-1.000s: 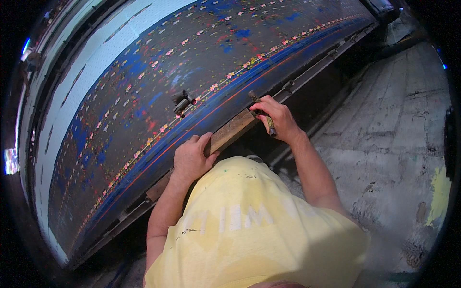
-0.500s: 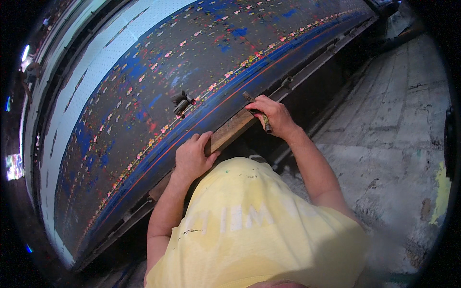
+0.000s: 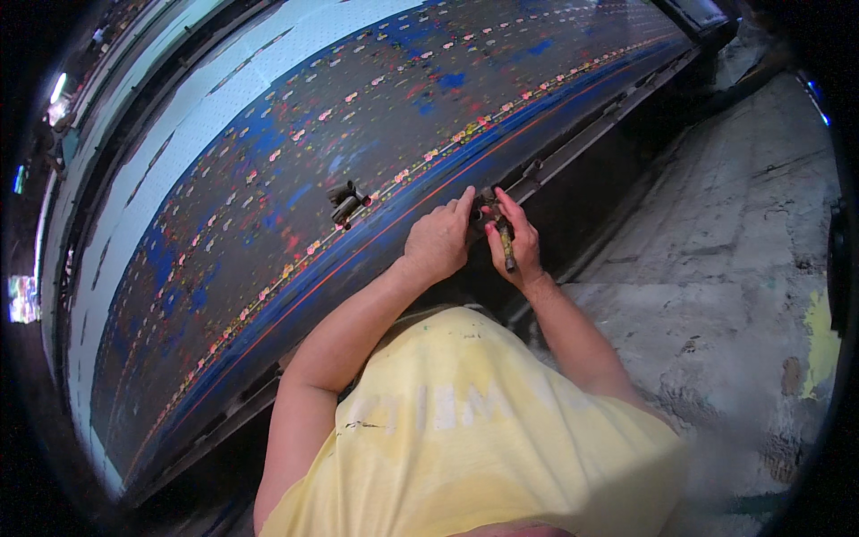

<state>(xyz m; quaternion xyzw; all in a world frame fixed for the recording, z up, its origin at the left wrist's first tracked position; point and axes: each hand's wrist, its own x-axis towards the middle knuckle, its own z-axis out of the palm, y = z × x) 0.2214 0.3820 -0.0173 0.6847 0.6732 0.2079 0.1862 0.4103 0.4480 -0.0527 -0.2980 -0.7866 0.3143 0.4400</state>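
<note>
At the near edge of the paint-spattered printing table (image 3: 268,179): left hand (image 3: 438,240), lately flat on a wooden block that now shows nowhere, has moved right to join the right hand (image 3: 517,243). Left fingers curled, tips touching the head of a slim metal tool (image 3: 503,234); right fingers wrapped round its shaft. Small metal clamp (image 3: 345,202) sits apart, left. Work has shifted from steadying to two-handed adjusting.

Both hands crowd the near edge of the paint-spattered bench (image 3: 295,170), the left hand (image 3: 438,242) touching the right hand (image 3: 514,242) around a small metal tool (image 3: 503,234), leaving no gap between them. A dark clamp (image 3: 345,202) juts up just left. The concrete floor (image 3: 716,295) lies open at right.
</note>
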